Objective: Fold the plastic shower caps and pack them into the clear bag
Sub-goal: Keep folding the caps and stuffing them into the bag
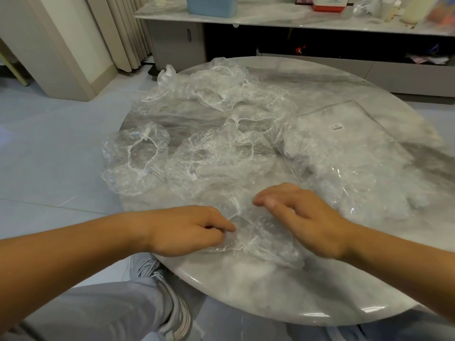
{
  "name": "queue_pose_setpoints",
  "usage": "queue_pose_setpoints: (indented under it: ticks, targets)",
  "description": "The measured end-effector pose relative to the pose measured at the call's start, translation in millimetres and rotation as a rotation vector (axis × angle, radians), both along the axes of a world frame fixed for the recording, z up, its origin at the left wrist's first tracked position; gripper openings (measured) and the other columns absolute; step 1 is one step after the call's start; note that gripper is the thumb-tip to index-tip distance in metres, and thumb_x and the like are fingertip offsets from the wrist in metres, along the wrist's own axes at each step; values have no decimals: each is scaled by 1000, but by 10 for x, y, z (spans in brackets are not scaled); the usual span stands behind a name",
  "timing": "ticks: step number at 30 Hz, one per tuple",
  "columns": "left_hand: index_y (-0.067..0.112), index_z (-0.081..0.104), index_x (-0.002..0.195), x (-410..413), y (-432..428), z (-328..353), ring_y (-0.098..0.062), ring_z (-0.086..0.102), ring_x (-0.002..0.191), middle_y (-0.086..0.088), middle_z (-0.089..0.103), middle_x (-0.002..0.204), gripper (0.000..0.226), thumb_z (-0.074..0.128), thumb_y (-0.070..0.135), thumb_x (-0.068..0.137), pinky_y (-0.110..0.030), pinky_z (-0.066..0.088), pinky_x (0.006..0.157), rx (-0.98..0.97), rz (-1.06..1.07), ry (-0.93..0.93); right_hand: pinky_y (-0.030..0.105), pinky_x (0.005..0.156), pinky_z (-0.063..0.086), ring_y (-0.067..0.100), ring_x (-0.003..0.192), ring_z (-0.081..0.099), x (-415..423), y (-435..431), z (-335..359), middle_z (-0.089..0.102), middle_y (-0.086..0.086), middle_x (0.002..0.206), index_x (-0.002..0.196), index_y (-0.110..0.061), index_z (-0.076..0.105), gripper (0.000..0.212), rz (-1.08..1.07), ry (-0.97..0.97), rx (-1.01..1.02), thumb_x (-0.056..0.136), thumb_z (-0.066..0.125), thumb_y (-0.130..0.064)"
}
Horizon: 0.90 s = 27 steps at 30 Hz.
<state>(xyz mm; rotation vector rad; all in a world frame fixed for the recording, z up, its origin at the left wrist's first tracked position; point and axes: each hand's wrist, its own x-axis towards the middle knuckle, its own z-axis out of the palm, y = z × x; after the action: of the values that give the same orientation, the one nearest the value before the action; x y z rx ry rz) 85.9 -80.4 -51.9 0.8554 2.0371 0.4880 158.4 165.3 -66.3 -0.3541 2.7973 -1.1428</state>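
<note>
A crumpled clear shower cap (261,238) lies on the round marble table (270,286) near its front edge, between my hands. My left hand (189,230) pinches the cap's left edge with curled fingers, index tip forward. Over the cap's right part, my right hand (302,212) lies palm down with loosely bent fingers and grips nothing. The clear bag (349,153) lies flat to the right, with a small barcode label and crumpled plastic inside. Loose caps lie farther back: one at the left edge (135,158), one in the middle (216,158), others behind (221,82).
The left cap overhangs the table's rim. Behind the table stands a low marble-topped cabinet (270,18) with a blue tub and bottles on it. A curtain (123,33) hangs at the back left. My knees and a grey shoe (172,303) show below the front edge.
</note>
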Motion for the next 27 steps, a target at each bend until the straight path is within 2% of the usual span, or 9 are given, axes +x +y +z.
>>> queue_pose_setpoints:
  ticks: [3,6,9,11,13,19,24,25,27]
  targets:
    - [33,69,120,-51,-12,109,5,61,106,21,69,112,36,49,33,90,-21,45,101,100,84,-70,35,107,42,16,128,54,147,61,-51,57,4,145,134,-10,63,55,373,286,307,105,35,-47]
    - [22,75,91,-79,-32,203,-10,67,84,5,74,92,29,51,37,82,-36,55,87,257,240,-74,42,101,44,23,126,55,229,107,-85,49,6,153,135,-7,61,53,531,304,409,106,38,-45]
    - [28,71,81,-94,-38,193,-5,61,84,12,65,94,33,51,54,77,-25,49,79,374,329,133,40,102,43,22,130,53,295,138,-101,51,3,151,133,-9,63,53,602,331,494,104,39,-47]
    - [30,68,85,-64,-27,171,-4,57,96,15,59,102,28,52,52,84,-14,40,81,412,250,267,37,106,40,21,134,50,341,144,-110,54,1,148,132,-10,65,54,615,316,521,103,39,-49]
    - [30,67,96,-14,-15,161,-2,53,107,16,60,106,27,48,48,90,-11,37,86,397,88,352,37,108,40,20,134,50,367,148,-144,59,-1,143,130,-12,67,54,609,283,515,103,40,-51]
    - [33,64,120,73,-34,-3,3,45,103,19,54,121,41,36,48,94,-21,37,97,38,-298,433,41,103,45,20,133,52,367,208,-214,61,-2,140,133,-16,64,55,522,224,488,102,40,-54]
    - [35,62,123,45,-75,-75,-4,41,103,14,43,120,65,14,58,86,-26,38,94,-42,-313,582,39,101,46,19,130,52,334,220,-218,59,-2,138,154,-18,38,63,503,241,458,102,41,-54]
    - [33,63,121,36,-75,-86,-6,41,104,13,42,119,69,11,59,83,-27,40,94,-50,-294,598,39,101,46,19,129,53,332,220,-214,60,-2,137,154,-18,37,63,500,236,471,103,41,-54]
    - [29,66,115,3,-80,-114,-6,40,104,13,40,116,72,10,59,81,-28,42,92,-50,-241,613,40,99,46,20,127,53,332,209,-197,62,-3,133,146,-19,50,57,505,232,514,103,40,-55]
